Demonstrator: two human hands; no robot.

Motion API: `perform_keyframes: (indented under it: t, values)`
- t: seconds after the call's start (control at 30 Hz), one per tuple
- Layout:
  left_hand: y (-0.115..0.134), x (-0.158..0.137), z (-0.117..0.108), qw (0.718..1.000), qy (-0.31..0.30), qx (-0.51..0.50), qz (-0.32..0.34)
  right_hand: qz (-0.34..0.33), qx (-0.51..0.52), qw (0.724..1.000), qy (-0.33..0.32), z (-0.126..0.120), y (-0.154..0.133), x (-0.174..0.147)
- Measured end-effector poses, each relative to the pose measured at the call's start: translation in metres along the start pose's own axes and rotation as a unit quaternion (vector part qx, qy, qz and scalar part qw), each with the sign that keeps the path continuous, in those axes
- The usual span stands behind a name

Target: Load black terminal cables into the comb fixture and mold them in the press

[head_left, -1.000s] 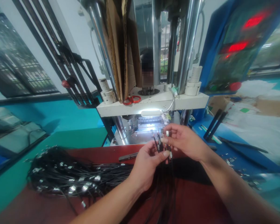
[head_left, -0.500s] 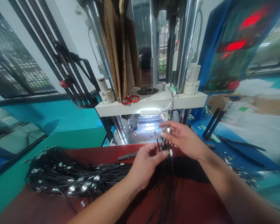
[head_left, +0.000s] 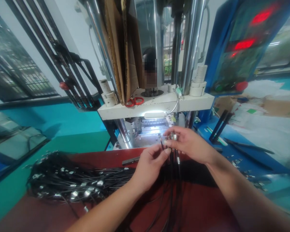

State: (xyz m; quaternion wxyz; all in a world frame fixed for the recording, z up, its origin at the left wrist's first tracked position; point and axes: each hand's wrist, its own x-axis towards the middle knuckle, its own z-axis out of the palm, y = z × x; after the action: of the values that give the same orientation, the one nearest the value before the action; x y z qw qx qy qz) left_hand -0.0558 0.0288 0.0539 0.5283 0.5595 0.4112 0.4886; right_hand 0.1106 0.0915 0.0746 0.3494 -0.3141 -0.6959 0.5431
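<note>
Black cables [head_left: 171,190] with shiny metal connectors hang down between my two hands in front of the press. My left hand [head_left: 151,162] is closed, thumb and fingers pinching a cable close below its metal end. Just right of it, my right hand [head_left: 187,141] is closed round several cables near their connectors [head_left: 175,137]. One connector end [head_left: 159,136] stands up above my left fingertips. A large bundle of similar black cables [head_left: 79,180] lies to the left on the red-brown table [head_left: 203,206].
Behind my hands stands the press, its white plate [head_left: 157,104] over a lit metal die [head_left: 152,127]. Red-handled scissors [head_left: 134,101] rest on that plate. A dark bar [head_left: 131,160] lies left of my hands. Small metal pieces [head_left: 236,162] are scattered on the blue surface at right.
My left hand has shifted slightly left and up, and its thumb now sits higher by the cable ends. My right hand has moved slightly left, still holding the cables.
</note>
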Motion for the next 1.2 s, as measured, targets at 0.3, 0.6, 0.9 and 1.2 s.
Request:
perform_keyframes:
  t: [0.3, 0.6, 0.9, 1.2]
  values:
    - [0.008, -0.004, -0.004, 0.997, -0.079, 0.016, -0.013, -0.010, 0.013, 1.000, 0.021, -0.002, -0.005, -0.003]
    - [0.012, -0.008, -0.010, 0.987, -0.155, 0.034, -0.040, -0.010, -0.028, 0.999, -0.023, -0.005, -0.009, -0.004]
    - [0.018, -0.022, 0.000, 0.965, -0.161, -0.160, -0.132, -0.060, -0.061, 0.996, 0.008, 0.002, -0.020, -0.010]
    - [0.002, -0.035, 0.013, 0.934, -0.189, -0.187, -0.237, -0.071, -0.056, 0.994, 0.061, -0.004, -0.017, -0.011]
